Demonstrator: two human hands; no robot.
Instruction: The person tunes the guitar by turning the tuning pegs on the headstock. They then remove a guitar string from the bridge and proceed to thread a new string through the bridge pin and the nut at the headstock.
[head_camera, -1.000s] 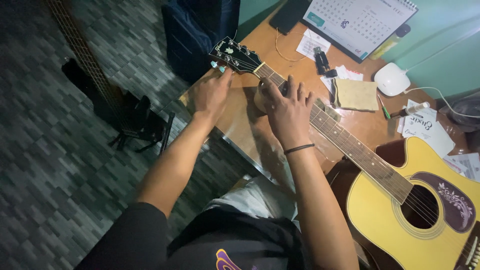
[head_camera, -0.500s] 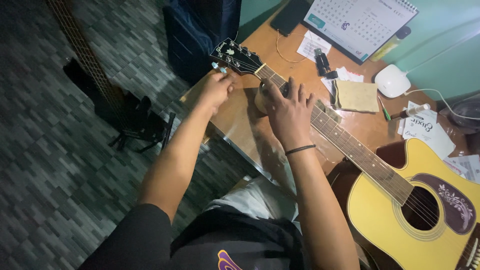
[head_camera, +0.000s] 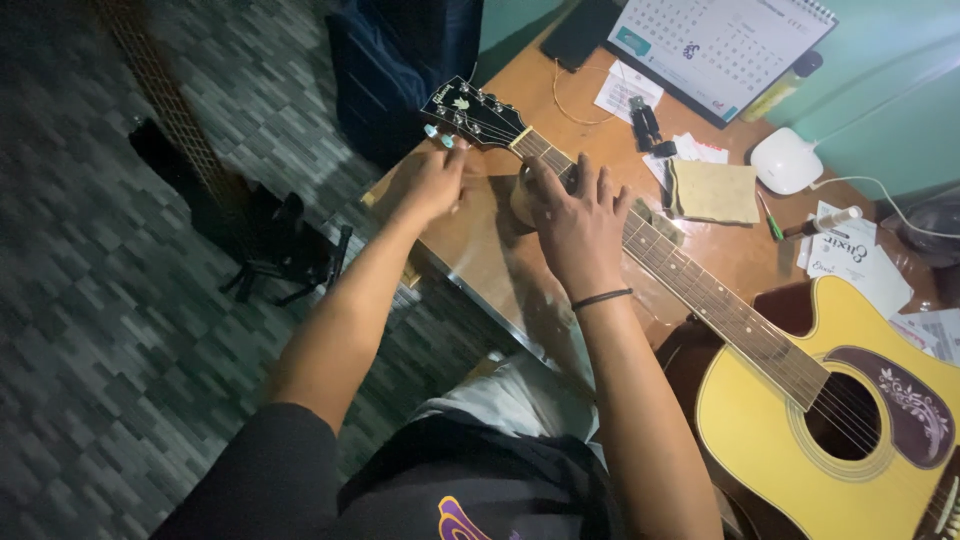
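Observation:
A yellow acoustic guitar (head_camera: 770, 440) lies across the wooden desk (head_camera: 480, 250), its neck (head_camera: 700, 290) running up left to a black headstock (head_camera: 470, 110). My left hand (head_camera: 430, 185) reaches to the headstock's near edge, fingertips pinched on a pale tuning peg (head_camera: 445, 140). Just below the nut, my right hand (head_camera: 575, 215), a black band at its wrist, lies over the neck with fingers spread across the strings. A round pale object (head_camera: 518, 200) sits under that hand, mostly hidden.
On the desk are a desk calendar (head_camera: 720, 40), a white round device (head_camera: 785, 160), a tan cloth (head_camera: 712, 190), papers (head_camera: 850, 260), a pen (head_camera: 825, 222) and a small black tool (head_camera: 645, 125). A blue bag (head_camera: 400, 70) and another guitar on a floor stand (head_camera: 200, 190) stand left.
My left hand has slid from the desk surface up to the headstock's tuning pegs. The right hand has stayed on the neck.

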